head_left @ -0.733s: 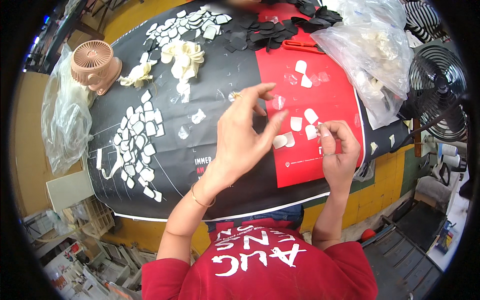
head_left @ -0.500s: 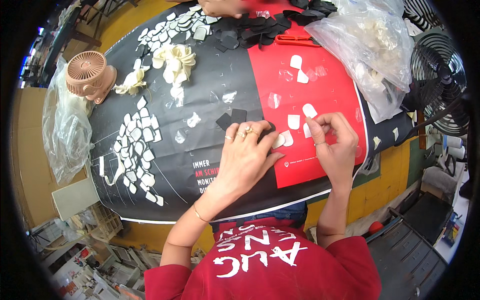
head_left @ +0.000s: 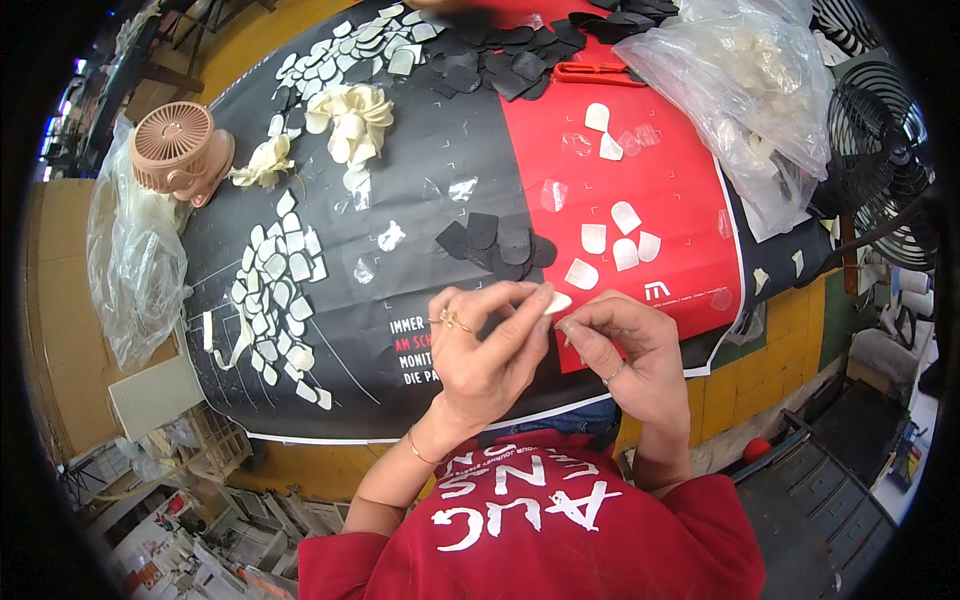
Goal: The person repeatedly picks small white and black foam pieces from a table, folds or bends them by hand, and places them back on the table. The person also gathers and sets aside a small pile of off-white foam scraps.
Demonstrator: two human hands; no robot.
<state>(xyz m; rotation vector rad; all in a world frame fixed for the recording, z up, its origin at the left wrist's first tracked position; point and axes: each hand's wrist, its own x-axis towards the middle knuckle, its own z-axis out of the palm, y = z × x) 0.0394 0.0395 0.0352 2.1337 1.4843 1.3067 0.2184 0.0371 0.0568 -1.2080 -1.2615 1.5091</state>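
Both hands have drawn back from the mat, the left hand (head_left: 490, 345) and right hand (head_left: 625, 350) now pinching 1 white petal (head_left: 556, 302).

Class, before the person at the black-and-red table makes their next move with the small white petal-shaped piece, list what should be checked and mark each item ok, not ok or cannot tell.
1. Small white petal-shaped piece pinched at the fingertips of left hand: ok.
2. Right hand meets the piece: ok.
3. Whether a backing film is peeling off: cannot tell.
4. Fanned black fabric petals lie just beyond the hands: ok.
5. Spare white petals lie on the red mat: ok.
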